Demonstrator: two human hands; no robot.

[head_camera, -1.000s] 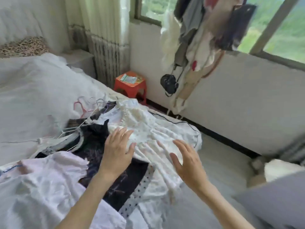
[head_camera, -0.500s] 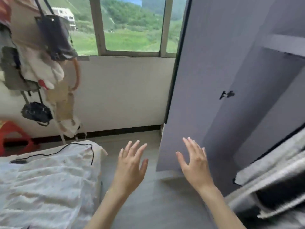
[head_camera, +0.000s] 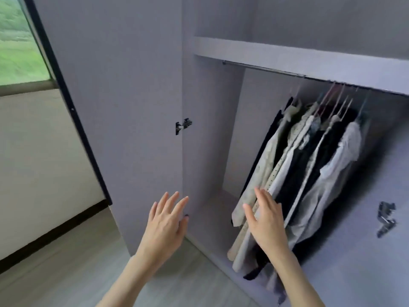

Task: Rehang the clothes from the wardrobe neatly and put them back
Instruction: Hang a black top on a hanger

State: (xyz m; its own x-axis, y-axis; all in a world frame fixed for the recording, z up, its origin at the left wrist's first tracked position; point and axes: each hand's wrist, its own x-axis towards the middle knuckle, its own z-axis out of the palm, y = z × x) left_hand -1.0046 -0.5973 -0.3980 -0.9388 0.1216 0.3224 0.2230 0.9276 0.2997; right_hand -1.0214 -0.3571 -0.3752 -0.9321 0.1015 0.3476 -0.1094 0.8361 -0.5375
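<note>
An open grey wardrobe [head_camera: 212,138] fills the view. Several garments [head_camera: 305,165], cream, white and black, hang on hangers from a metal rail [head_camera: 261,68] under a shelf [head_camera: 287,56], bunched at the right end of the rail. My left hand [head_camera: 164,220] is raised with fingers spread in front of the wardrobe's left inner wall, holding nothing. My right hand [head_camera: 265,220] is raised with straight fingers in front of the lower hems of the hanging garments; whether it touches them I cannot tell.
The wardrobe's left door [head_camera: 115,120] stands open, with a hinge [head_camera: 183,125] at its inner edge. The right door [head_camera: 376,244] with its hinge [head_camera: 386,218] is open at the right. A window [head_camera: 20,45] and white wall [head_camera: 39,156] lie left, above a grey floor [head_camera: 73,269].
My view swung right from the bed and its pile of clothes, past the window, to the open wardrobe. Both hands left the white garment on the bed and stay raised, holding nothing.
</note>
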